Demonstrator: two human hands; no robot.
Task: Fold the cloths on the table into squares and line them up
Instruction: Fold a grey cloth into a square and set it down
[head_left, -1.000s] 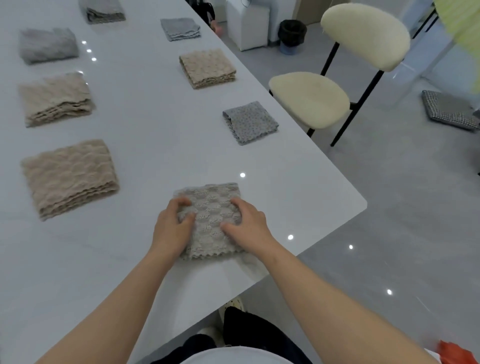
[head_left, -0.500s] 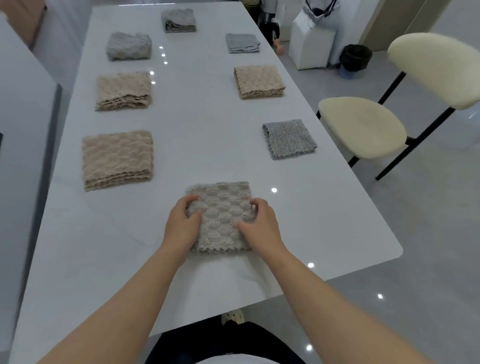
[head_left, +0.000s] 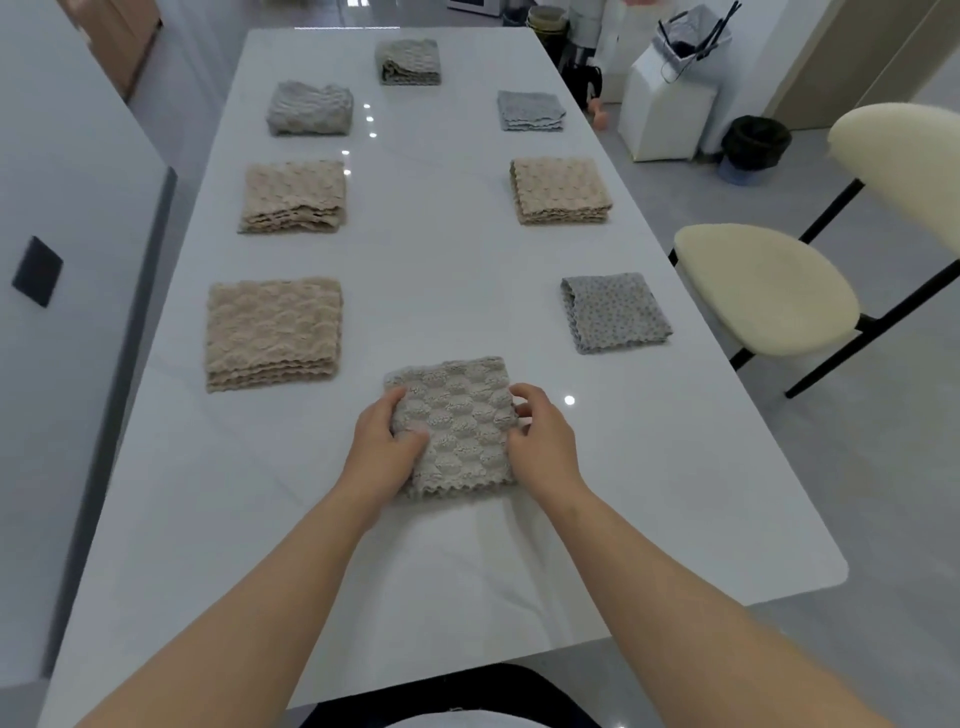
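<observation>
Head view: a folded, greyish-beige cloth with a raised shell-like weave (head_left: 457, 421) lies flat on the white glossy table (head_left: 457, 249). It sits near the person's end, about midway between two rows of folded cloths and nearer than both. It is close to square, a little longer from the near side to the far side. It sits slightly askew, its far right corner reaching farther away than its far left corner. The zigzag-trimmed open edges, stacked in several layers, face the person, and the smooth side faces away.

The left hand (head_left: 382, 449) grips the cloth's left edge, thumb pressed on top and fingers curled round the far left corner. The right hand (head_left: 545, 441) sits against the right edge with its fingers curled. Whether they actually nip the fabric cannot be told.

In the left row lie a large beige waffle-textured cloth (head_left: 274, 332), a smaller beige textured cloth (head_left: 293, 196) and a rumpled grey cloth (head_left: 310, 108). A grey-green folded cloth (head_left: 409, 61) lies at the far end. In the right row lie a grey speckled cloth (head_left: 614, 312), a beige folded square cloth (head_left: 561, 191) and a thin pale grey cloth (head_left: 531, 110). A cream-cushioned chair with black legs (head_left: 763, 288) stands just beside the table's right edge.
</observation>
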